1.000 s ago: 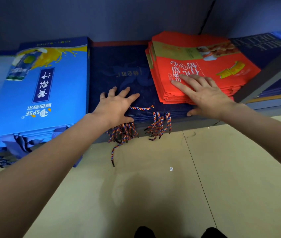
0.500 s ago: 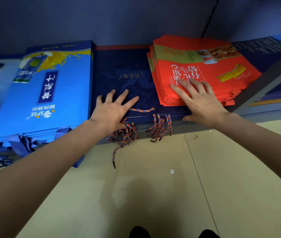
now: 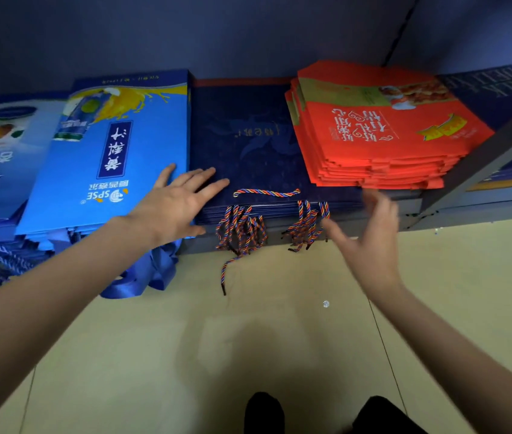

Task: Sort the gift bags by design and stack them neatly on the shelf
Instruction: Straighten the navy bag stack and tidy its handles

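— Gift bags: sorted into flat piles along the shelf [image 3: 455, 211] front edge. Bright blue stack [image 3: 107, 170] toward the left end, navy stack [image 3: 248, 145] in the middle, red stack [image 3: 383, 136] overlapping its right side.

— Hands?

— Left hand [image 3: 175, 203] open, fingers spread flat on the navy stack's near left corner. Right hand [image 3: 370, 242] blurred, off the shelf, just below the red stack's front edge; fingers loose, holding nothing.

— Handling?

— Probably stiff glossy paper, light singly, heavy as a pile, likely slippery. Best gripped by both side edges of a pile, never by the twisted cord handles [image 3: 242, 233] dangling over the front edge.
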A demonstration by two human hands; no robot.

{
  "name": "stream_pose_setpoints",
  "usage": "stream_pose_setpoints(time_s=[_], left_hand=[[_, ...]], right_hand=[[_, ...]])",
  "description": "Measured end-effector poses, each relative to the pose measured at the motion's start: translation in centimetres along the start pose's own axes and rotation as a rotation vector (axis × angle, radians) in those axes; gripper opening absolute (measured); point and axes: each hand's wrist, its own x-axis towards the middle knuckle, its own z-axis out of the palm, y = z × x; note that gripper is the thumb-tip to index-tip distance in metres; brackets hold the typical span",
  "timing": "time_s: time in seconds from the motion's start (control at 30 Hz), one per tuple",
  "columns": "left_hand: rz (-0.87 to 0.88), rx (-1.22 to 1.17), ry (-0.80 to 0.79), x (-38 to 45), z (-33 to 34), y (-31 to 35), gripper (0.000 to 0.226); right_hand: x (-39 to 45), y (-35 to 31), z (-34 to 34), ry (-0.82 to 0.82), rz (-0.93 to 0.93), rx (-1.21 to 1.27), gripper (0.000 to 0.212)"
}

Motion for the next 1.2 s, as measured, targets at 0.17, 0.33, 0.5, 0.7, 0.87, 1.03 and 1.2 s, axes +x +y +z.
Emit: stream_pose_setpoints(time_s=[0.17, 0.33, 0.5, 0.7, 0.87, 1.03, 1.2], left_hand=[[-0.142, 0.062, 0.131, 1.1, 0.7, 2.3, 0.085], [-0.156, 0.109, 0.165, 1.6, 0.8, 2.2, 0.084], [-0.150, 0.101, 0.198, 1.5, 1.6, 2.1, 0.084], [-0.136, 0.111, 0.219, 1.4, 2.4, 2.0, 0.081], [-0.142, 0.103, 0.217, 1.4, 2.5, 2.2, 0.082], [-0.145, 0.100, 0.222, 1.4, 2.6, 2.1, 0.083], [-0.143, 0.098, 0.215, 1.5, 2.6, 1.9, 0.083]], right_hand=[[0.1, -1.3, 4.8, -0.175, 0.464, 0.019, 0.065], [0.4, 0.7, 3.0, -0.292, 0.152, -0.711, 0.024], [-2.2, 2.2, 2.0, -0.390, 0.526, -0.408, 0.051], [-5.9, -2.5, 8.5, -0.509, 0.701, 0.413, 0.076], [-5.0, -5.4, 12.7, -0.299, 0.969, 0.825, 0.072], [-5.1, -8.2, 14.1, -0.446, 1.009, 0.926, 0.017], [-4.8, -6.2, 12.2, -0.721, 0.966, 0.775, 0.018]])
